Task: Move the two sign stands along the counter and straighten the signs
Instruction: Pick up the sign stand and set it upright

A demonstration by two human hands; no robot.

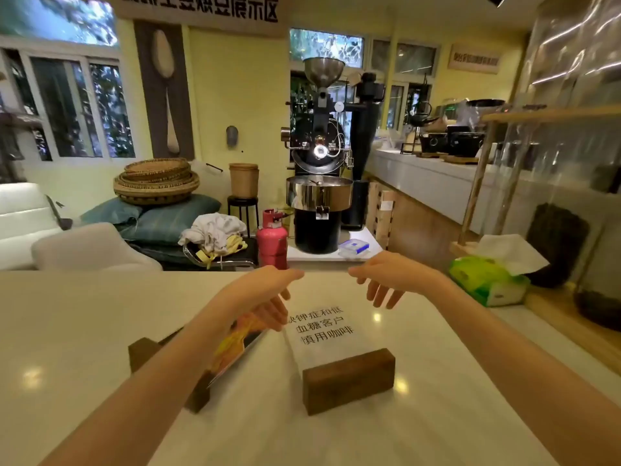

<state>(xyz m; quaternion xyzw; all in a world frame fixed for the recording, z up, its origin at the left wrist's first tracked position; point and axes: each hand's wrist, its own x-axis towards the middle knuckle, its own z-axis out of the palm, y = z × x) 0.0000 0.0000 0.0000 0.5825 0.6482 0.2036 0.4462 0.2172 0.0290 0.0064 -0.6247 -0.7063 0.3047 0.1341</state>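
Both hands' fingers [379, 292] spread, empty, flanking clear sign [319, 327] top edge.

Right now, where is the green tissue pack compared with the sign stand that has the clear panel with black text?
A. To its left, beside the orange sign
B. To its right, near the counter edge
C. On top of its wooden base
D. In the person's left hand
B: the green tissue pack lies on the counter well to the right of the clear sign and its wooden base, touching neither, and no hand holds it.
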